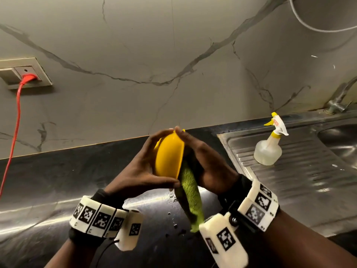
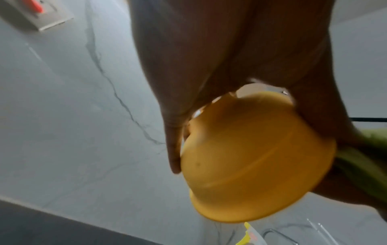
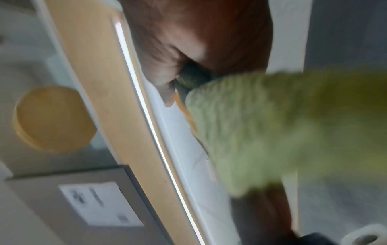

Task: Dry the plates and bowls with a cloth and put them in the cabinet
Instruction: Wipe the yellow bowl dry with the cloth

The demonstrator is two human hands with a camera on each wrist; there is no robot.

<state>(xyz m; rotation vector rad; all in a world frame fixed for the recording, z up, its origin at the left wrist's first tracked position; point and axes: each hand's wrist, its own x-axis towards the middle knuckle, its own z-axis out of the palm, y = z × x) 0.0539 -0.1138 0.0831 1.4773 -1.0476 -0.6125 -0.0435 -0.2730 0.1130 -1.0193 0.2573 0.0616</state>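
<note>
Bowl count first: one yellow bowl (image 1: 169,154), held up on edge above the dark worktop (image 1: 58,180), its outside facing my left palm. One green cloth (image 1: 190,196) too, pressed against the bowl's open side and trailing down past my right wrist. My left hand (image 1: 139,171) is wrapped on the bowl, fingers (image 1: 158,136) over the top rim and thumb under the bottom edge. My right hand (image 1: 208,163) lies flat against the cloth with the fingers pretty much straight, tips up by the bowl's top rim, so it's pressing, not gripping, as far as the head view shows. Also on the scene: one spray bottle (image 1: 268,149) with a yellow trigger standing on the steel drainboard (image 1: 299,171), one tap (image 1: 340,99) behind it, one wall socket (image 1: 23,74) with one red cable (image 1: 13,132) plugged in, and a few water drops on the worktop under my hands. Left wrist view gives what the head view can't: the bowl's rounded outside and foot ring up close (image 2: 251,157), my fingers (image 2: 173,140) along its edge, a sliver of cloth (image 2: 366,165) at the right. Right wrist view is blurry, mostly cloth (image 3: 282,124), but it alone shows a pale wood cabinet edge (image 3: 117,116) overhead and a paper roll (image 3: 364,235) in the corner.
</note>
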